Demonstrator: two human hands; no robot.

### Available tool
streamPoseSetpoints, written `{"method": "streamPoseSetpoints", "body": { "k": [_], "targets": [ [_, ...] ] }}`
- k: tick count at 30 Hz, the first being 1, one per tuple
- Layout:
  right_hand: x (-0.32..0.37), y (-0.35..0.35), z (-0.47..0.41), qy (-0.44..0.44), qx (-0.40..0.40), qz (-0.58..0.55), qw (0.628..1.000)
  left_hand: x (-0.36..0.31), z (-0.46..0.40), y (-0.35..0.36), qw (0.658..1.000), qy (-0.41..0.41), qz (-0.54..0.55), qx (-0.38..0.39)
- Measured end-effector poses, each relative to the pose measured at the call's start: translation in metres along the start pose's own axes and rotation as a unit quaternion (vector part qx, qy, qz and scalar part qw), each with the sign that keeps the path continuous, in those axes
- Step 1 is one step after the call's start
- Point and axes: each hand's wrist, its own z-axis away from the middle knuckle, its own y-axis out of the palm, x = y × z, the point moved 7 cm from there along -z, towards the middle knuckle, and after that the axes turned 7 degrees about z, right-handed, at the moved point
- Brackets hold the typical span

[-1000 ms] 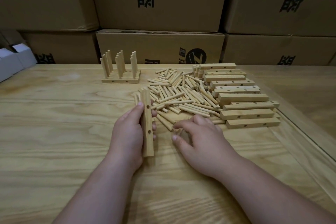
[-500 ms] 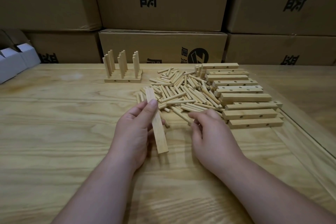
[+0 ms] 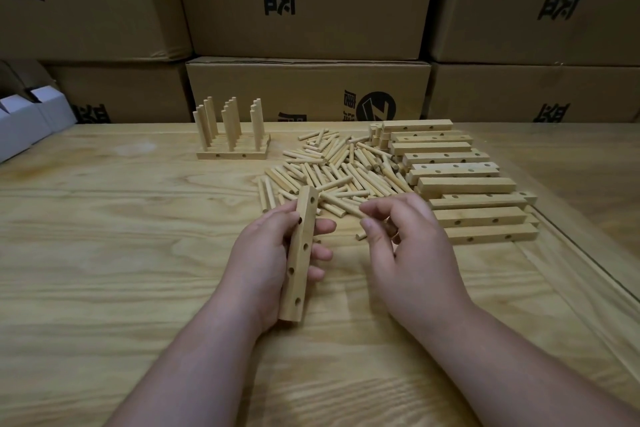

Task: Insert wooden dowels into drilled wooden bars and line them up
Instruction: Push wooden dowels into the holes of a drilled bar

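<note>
My left hand (image 3: 266, 263) grips a drilled wooden bar (image 3: 298, 255) lengthwise, its four holes facing up, above the wooden table (image 3: 104, 253). My right hand (image 3: 408, 253) pinches a dowel (image 3: 360, 236) between curled fingers, beside the loose dowel pile (image 3: 332, 172). Undrilled-side bars (image 3: 464, 184) are stacked right; finished bars with upright dowels (image 3: 232, 135) stand behind.

Brown cardboard boxes (image 3: 304, 0) printed with black characters stand stacked along the far side of the bench (image 3: 104, 253). White boxes (image 3: 24, 121) sit far left.
</note>
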Motion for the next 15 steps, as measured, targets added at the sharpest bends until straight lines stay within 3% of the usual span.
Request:
{"method": "streamPoseSetpoints", "body": {
  "k": [5,15],
  "targets": [
    [0.002,0.003,0.002,-0.023,0.022,-0.002,1.000,0.000,0.001,0.000,1.000,0.002,-0.027,-0.001],
    [0.009,-0.007,0.000,-0.043,-0.025,-0.005,0.999,0.002,0.003,0.000,1.000,-0.006,-0.029,-0.006]
  ]
}}
